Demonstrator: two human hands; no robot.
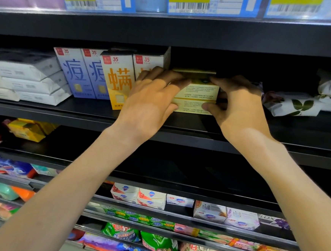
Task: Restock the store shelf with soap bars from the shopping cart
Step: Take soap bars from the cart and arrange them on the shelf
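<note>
Cardboard and film wrap crowd the black metal shelf (181,120), whose matte ledge runs the full width of the view. At far left lie flat white packs (25,78) in glossy wrap, stacked three high with soft corners. Just beside them stand two tall blue boxes (81,73) with sharp edges and large printed characters, then two orange-and-white boxes (118,80) of the same upright shape, one partly hidden behind the left hand (153,98). That hand lies with its fingers spread over the left end and top of the soap boxes (196,96), thumb curled against the lower front edge, holding them. The soap boxes are pale yellow rectangular cartons with crisp corners, small dark print on their faces and a darker olive band near the top; they sit stacked one on another on the shelf, between the orange-and-white boxes and the wrapped bars to the right. How many are in the stack cannot be told for sure. The right hand (239,109) grips the right end of the stack, fingers on top and thumb on the lower front. Farther right lie floral-wrapped bars (295,105) in white paper printed with leaves, their ends crinkled.
</note>
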